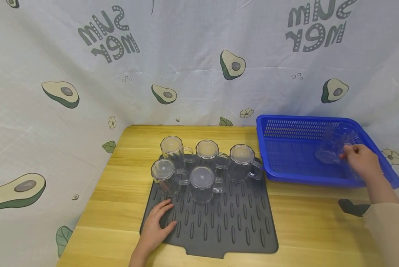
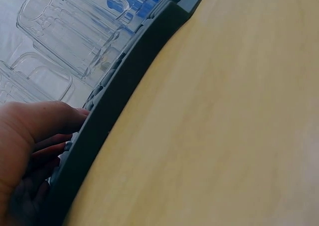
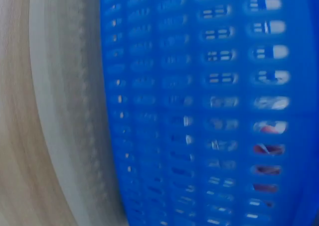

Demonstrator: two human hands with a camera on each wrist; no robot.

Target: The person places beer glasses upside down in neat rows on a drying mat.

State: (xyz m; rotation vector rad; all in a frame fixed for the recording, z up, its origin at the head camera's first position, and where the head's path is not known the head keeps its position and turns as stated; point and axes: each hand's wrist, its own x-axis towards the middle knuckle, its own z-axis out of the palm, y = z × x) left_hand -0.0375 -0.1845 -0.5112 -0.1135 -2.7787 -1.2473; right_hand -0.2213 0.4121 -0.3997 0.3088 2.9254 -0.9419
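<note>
My right hand (image 1: 363, 159) reaches over the front side of the blue basket (image 1: 391, 174), its fingers curled at a clear glass mug (image 1: 327, 148) inside; they appear to grip its handle. The mug looks tilted, its outline faint against the blue. In the right wrist view, the slotted basket wall (image 3: 194, 96) hides most of that hand and the mug. My left hand (image 1: 154, 226) rests on the left edge of the dark grey drying mat (image 1: 226, 230), fingers apart and slightly bent, holding nothing. Several upside-down glass mugs stand on the mat, the nearest being a mug (image 1: 167, 178) just beyond its fingertips.
The mat lies on a wooden table (image 1: 109, 196), with the basket at its back right. Other upturned mugs include a front mug (image 1: 202, 185) and a right-hand mug (image 1: 241, 163), handles pointing right. A patterned curtain (image 1: 192, 55) hangs behind the table.
</note>
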